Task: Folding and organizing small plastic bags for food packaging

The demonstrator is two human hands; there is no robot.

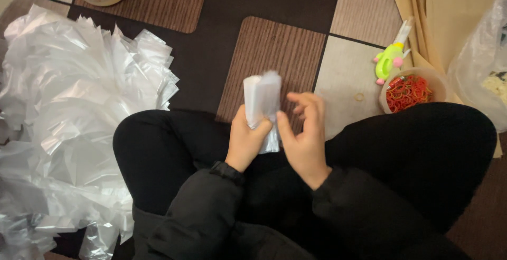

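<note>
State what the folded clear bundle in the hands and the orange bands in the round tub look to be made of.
Folded clear bundle, gripped in the left hand: thin plastic film, likely; translucent, glossy, creased. Orange bands in the round beige tub: probably rubber; thin, matte, tangled loops.

Your left hand (247, 143) and right hand (305, 139) sit mid-frame, a folded bag stack (262, 101) between them. Loose bags (68, 107) fill the left side. At upper right, a bowl (439, 83) holds bands (407, 92); a toy (388, 62) lies just above it.
</note>
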